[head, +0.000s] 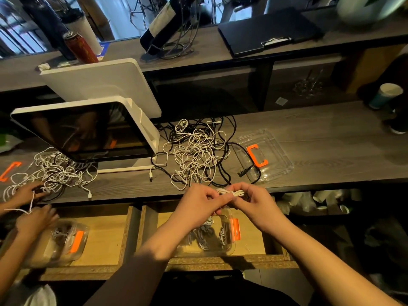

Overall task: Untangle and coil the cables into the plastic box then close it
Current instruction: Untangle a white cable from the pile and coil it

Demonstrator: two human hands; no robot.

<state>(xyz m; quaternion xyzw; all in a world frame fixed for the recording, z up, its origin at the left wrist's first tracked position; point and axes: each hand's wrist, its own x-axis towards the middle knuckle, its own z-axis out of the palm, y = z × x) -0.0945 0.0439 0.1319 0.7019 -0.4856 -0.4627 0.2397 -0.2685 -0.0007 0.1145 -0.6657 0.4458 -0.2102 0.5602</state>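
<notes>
My left hand and my right hand meet at the counter's front edge, and between them they pinch a small coiled white cable. Directly below them, in an open drawer, sits a clear plastic box with an orange latch, holding several coiled cables. Behind my hands a tangle of white and black cables lies on the counter. To its right lies the box's clear lid with an orange handle, a black cable end resting on it.
A white point-of-sale screen stands at left. Another person's hands work a second white tangle over another clear box. A paper cup stands far right, and a raised shelf with a clipboard runs behind.
</notes>
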